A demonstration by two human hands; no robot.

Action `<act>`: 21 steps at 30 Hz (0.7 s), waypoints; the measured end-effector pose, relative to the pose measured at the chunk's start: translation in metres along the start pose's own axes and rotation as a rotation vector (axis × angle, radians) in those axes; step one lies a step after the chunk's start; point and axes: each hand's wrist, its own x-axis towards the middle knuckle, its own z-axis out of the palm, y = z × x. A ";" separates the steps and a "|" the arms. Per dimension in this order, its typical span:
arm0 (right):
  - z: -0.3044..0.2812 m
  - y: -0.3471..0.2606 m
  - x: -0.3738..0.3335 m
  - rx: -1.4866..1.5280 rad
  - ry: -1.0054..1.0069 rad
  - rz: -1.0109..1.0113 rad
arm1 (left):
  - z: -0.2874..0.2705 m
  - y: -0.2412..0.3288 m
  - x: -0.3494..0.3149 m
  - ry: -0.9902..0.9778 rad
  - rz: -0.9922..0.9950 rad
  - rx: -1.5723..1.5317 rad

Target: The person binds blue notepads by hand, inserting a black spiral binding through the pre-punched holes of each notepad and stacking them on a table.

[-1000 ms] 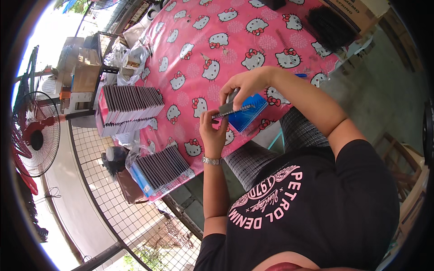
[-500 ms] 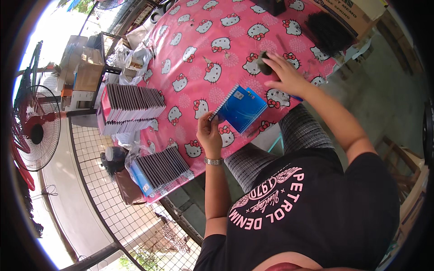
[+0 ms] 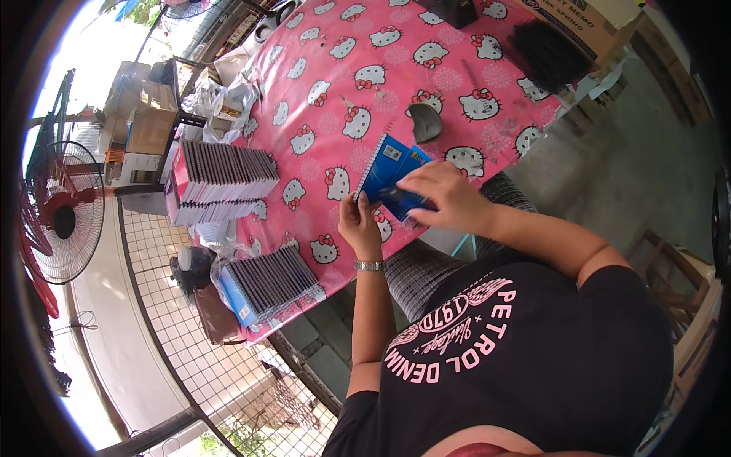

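A blue spiral-bound notebook [image 3: 386, 158] lies at the near edge of the pink table, its wire coil along the left side. My left hand [image 3: 361, 225] is closed on the notebook's lower left corner, at the end of the coil. Over the notebook's lower part is my right hand [image 3: 449, 199], fingers curled round a small dark tool [image 3: 392, 193] whose tip points at the coil; its kind is blurred. Under that hand another blue notebook [image 3: 416, 158] partly shows. A dark olive-grey curved piece [image 3: 425, 125] rests on the cloth just beyond.
Stacked spiral notebooks with pink covers [image 3: 225, 179] stand at the left, and a row of blue ones [image 3: 270, 283] nearer me. A heap of black wire coils [image 3: 550, 55] sits by a cardboard box [image 3: 590, 30] at the far right. A fan [image 3: 65, 217] stands far left.
My right hand has left the curved piece and come back over the notebook with a dark tool. The curved piece stays on the table, nearer me. The notebook has shifted slightly left.
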 end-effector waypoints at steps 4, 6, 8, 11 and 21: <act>0.031 -0.013 0.020 -0.092 -0.012 -0.086 | -0.002 -0.005 -0.005 0.040 0.048 -0.007; 0.031 -0.012 0.023 -0.121 -0.030 -0.119 | -0.005 -0.003 -0.008 0.020 0.024 0.108; 0.034 -0.006 0.020 -0.002 -0.091 -0.036 | 0.000 0.001 -0.011 0.020 0.030 0.159; 0.040 0.003 0.018 0.547 -0.247 0.351 | 0.006 0.004 -0.014 0.058 0.121 0.179; -0.020 0.100 -0.034 -0.367 0.102 0.340 | -0.123 -0.063 -0.015 0.275 -0.256 0.800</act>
